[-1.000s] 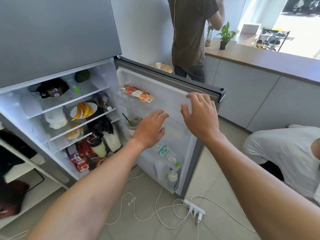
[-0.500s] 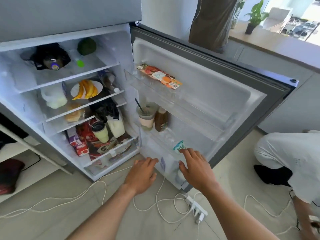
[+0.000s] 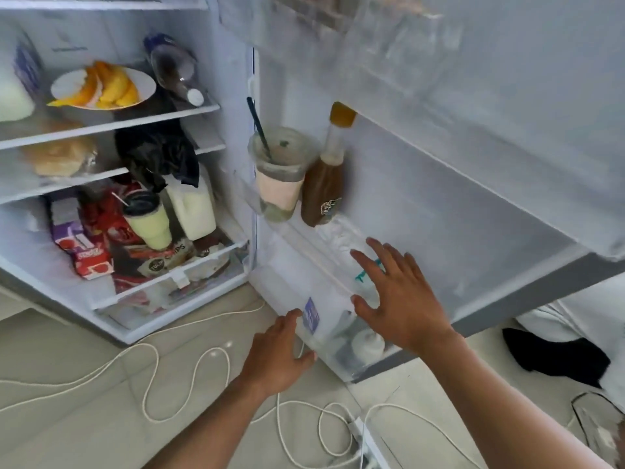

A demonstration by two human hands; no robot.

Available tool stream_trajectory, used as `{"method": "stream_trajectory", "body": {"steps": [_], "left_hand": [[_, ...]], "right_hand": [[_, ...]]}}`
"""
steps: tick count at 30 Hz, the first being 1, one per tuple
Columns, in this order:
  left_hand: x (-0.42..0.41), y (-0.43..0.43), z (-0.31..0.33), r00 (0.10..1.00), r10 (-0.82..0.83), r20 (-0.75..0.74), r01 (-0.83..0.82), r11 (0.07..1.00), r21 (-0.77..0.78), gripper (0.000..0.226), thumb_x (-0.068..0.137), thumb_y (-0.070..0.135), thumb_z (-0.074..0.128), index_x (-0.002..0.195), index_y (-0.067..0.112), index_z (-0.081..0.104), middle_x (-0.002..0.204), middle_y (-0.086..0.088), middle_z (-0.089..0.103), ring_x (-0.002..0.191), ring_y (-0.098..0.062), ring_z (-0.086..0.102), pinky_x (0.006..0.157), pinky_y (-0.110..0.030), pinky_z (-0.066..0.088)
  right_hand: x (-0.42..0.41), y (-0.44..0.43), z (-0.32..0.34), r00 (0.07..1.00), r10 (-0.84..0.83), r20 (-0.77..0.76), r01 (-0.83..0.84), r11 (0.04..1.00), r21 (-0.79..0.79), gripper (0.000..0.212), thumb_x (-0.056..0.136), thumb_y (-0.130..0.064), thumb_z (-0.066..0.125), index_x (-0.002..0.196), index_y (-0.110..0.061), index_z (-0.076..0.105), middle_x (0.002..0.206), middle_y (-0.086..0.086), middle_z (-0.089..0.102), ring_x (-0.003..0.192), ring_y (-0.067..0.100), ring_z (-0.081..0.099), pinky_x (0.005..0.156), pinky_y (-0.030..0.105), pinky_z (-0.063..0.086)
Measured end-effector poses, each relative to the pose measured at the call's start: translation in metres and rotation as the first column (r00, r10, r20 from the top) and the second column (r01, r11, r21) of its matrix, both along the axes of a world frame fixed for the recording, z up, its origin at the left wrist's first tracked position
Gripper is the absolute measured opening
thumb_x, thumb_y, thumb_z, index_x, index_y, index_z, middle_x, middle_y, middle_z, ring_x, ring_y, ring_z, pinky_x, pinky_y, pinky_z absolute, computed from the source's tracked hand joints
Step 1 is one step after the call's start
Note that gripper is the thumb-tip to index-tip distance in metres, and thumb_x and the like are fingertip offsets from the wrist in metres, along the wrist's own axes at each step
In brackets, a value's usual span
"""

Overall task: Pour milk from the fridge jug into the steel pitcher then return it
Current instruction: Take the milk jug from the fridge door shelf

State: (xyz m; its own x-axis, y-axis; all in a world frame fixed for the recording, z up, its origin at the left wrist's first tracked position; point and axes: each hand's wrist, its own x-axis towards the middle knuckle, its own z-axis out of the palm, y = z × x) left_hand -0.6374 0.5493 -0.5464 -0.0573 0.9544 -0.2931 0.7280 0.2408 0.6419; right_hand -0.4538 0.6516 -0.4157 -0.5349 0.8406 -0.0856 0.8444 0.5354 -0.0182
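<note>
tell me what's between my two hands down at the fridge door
The head view shows the clear front wall of the bottom door bin, bearing a blue label, between the left hand and the right hand.

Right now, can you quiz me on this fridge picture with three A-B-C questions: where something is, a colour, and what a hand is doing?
1. Where is the plate of fruit slices? A) on the floor B) on a fridge shelf C) in the door bin
2. What colour is the cap of the brown bottle? A) yellow B) blue C) green
3. How is the right hand? A) a fist B) gripping a jug C) open, fingers spread
Answers: 1 B, it sits on a shelf inside; 2 A, the cap is yellow; 3 C, its spread fingers hold nothing.
</note>
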Motion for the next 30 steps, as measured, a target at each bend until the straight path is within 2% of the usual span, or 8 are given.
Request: {"method": "stream_trajectory", "body": {"steps": [6,14,16,18,21,23,25,30], "left_hand": [[0.023,0.018,-0.051,0.987,0.096,0.128,-0.096,0.995,-0.009,0.103,0.078,0.052,0.075,0.155,0.028,0.010,0.153,0.002,0.033,0.141,-0.018,0.037,0.110,-0.038,0.034],[0.044,0.060,-0.073,0.955,0.206,0.212,-0.228,0.970,0.084,0.115,0.071,0.046,0.085,0.155,0.024,0.009,0.152,-0.001,0.027,0.137,-0.021,0.038,0.110,-0.042,0.040],[0.050,0.066,-0.075,0.951,0.252,0.179,-0.286,0.937,0.202,0.094,0.071,0.041,0.085,0.145,0.018,0.032,0.136,-0.003,0.040,0.125,-0.023,0.047,0.102,-0.042,0.046],[0.061,0.067,-0.078,0.949,0.282,0.141,-0.315,0.871,0.377,0.049,0.075,0.035,0.083,0.110,0.018,0.053,0.103,0.003,0.052,0.097,-0.023,0.057,0.084,-0.039,0.050],[0.086,0.062,-0.081,0.941,0.267,0.207,-0.323,0.893,0.313,0.023,0.084,0.034,0.074,0.078,0.021,0.057,0.074,0.009,0.062,0.072,-0.015,0.061,0.067,-0.030,0.049],[0.103,0.061,-0.084,0.899,0.271,0.345,-0.340,0.927,0.158,0.013,0.089,0.031,0.068,0.085,0.018,0.069,0.083,0.005,0.073,0.082,-0.015,0.069,0.071,-0.025,0.051],[0.118,0.063,-0.085,0.815,0.333,0.474,-0.380,0.925,0.003,0.020,0.093,0.027,0.064,0.108,0.016,0.071,0.105,0.002,0.074,0.101,-0.014,0.068,0.075,-0.014,0.045],[0.146,0.074,-0.080,0.634,0.458,0.623,-0.434,0.877,-0.204,0.048,0.104,0.024,0.045,0.151,0.017,0.039,0.152,0.004,0.044,0.142,-0.012,0.038,0.108,-0.018,0.026]], "right_hand": [[0.011,0.009,-0.005,0.992,0.020,-0.127,-0.020,1.000,0.005,0.069,0.090,-0.052,0.053,0.150,-0.046,0.020,0.162,-0.017,0.005,0.148,0.011,0.012,0.114,0.033,0.027],[0.019,0.017,-0.008,0.989,0.046,-0.142,-0.043,0.999,0.021,0.067,0.090,-0.053,0.051,0.149,-0.051,0.018,0.159,-0.027,0.001,0.146,0.001,0.009,0.105,0.032,0.037],[0.020,0.018,-0.008,0.987,0.050,-0.150,-0.048,0.999,0.020,0.067,0.090,-0.053,0.051,0.149,-0.051,0.018,0.159,-0.028,0.001,0.145,0.000,0.009,0.105,0.031,0.037],[0.021,0.019,-0.009,0.988,0.053,-0.146,-0.051,0.999,0.018,0.067,0.091,-0.052,0.051,0.149,-0.051,0.017,0.159,-0.028,0.001,0.145,0.000,0.008,0.105,0.032,0.037],[0.022,0.020,-0.009,0.987,0.053,-0.154,-0.053,0.999,0.008,0.067,0.091,-0.051,0.052,0.149,-0.050,0.018,0.160,-0.026,0.002,0.146,0.001,0.009,0.104,0.033,0.038],[0.022,0.021,-0.009,0.984,0.053,-0.171,-0.053,0.999,0.006,0.067,0.090,-0.049,0.053,0.149,-0.050,0.020,0.160,-0.026,0.003,0.146,0.001,0.012,0.104,0.033,0.038],[0.021,0.022,-0.009,0.985,0.052,-0.166,-0.051,0.999,0.007,0.067,0.090,-0.049,0.053,0.149,-0.050,0.020,0.160,-0.026,0.003,0.146,0.002,0.012,0.103,0.033,0.038],[0.022,0.022,-0.009,0.984,0.062,-0.165,-0.061,0.998,0.008,0.067,0.090,-0.049,0.053,0.149,-0.049,0.020,0.160,-0.025,0.004,0.146,0.003,0.013,0.102,0.034,0.039]]}}
